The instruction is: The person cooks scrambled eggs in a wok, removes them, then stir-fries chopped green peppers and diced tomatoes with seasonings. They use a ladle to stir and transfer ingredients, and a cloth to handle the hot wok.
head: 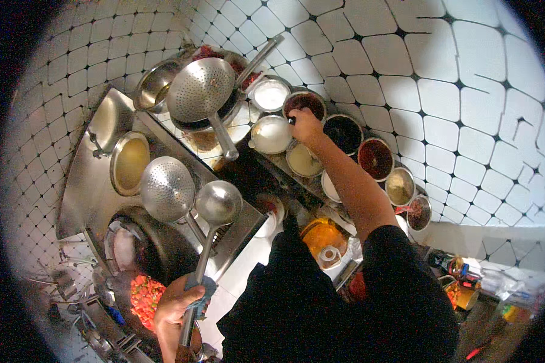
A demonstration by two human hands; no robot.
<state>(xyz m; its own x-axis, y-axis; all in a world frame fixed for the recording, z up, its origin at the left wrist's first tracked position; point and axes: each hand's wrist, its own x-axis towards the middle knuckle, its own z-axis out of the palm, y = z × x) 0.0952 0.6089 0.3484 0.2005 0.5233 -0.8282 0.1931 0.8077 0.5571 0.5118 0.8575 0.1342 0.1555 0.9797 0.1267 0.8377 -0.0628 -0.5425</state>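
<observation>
My left hand (175, 301) grips the long handle of a steel ladle (219, 202), with a teal cloth (200, 290) bunched around the handle. Close beside the ladle bowl is a perforated steel skimmer (168, 188); its handle passes behind the ladle, and I cannot tell whether my hand holds it too. My right hand (306, 127) is stretched out, closed, at the near edge of a bowl of dark red seasoning (305, 104). A small black-ended utensil (292, 120) pokes from that fist; the rest is hidden. White powder fills the bowl (272, 134) just left of it.
Bowls of black (343, 134), red (376, 159) and tan seasoning (400, 186) line the tiled wall. A large strainer (202, 90) rests over a pot at the back. A dark wok (163, 249) and chopped red peppers (146, 299) lie left; orange liquid (324, 236) stands near my body.
</observation>
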